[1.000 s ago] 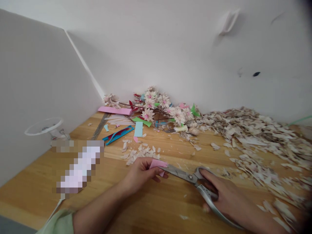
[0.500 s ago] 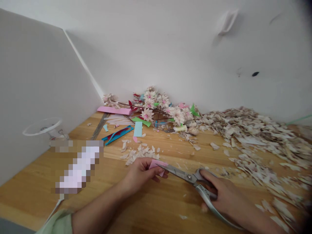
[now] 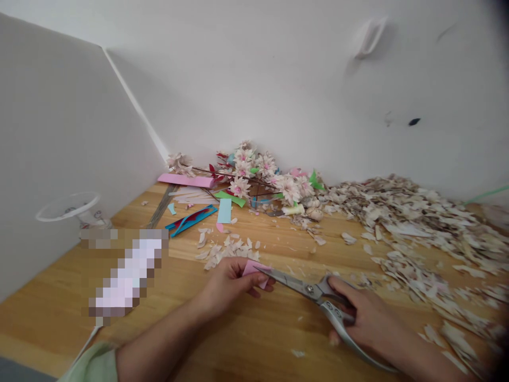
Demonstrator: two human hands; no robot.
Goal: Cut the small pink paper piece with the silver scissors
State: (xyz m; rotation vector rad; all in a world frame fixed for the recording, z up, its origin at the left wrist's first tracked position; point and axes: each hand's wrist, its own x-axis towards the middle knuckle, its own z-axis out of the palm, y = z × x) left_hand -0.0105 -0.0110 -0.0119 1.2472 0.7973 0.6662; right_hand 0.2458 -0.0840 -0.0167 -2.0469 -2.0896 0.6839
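You are cutting a pink paper slip, mid-snip, at lower centre.
Your left hand (image 3: 230, 281) is pinching the pink paper (image 3: 254, 268); your right hand (image 3: 368, 318) is gripping the scissors (image 3: 314, 294). Finished flowers (image 3: 262, 175) and a heap of scraps (image 3: 417, 228) are filling the middle right, so plenty looks done.

A pixelated patch (image 3: 127, 273) hides something on the table; the right hand (image 3: 374, 323) is cut off below.

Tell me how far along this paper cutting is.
Done: paper flowers lie at the wall, and a big heap of cut scraps covers the table. In hand: the left hand pinches a pink paper piece while the right hand works the scissors into it. Left: coloured strips lie uncut.
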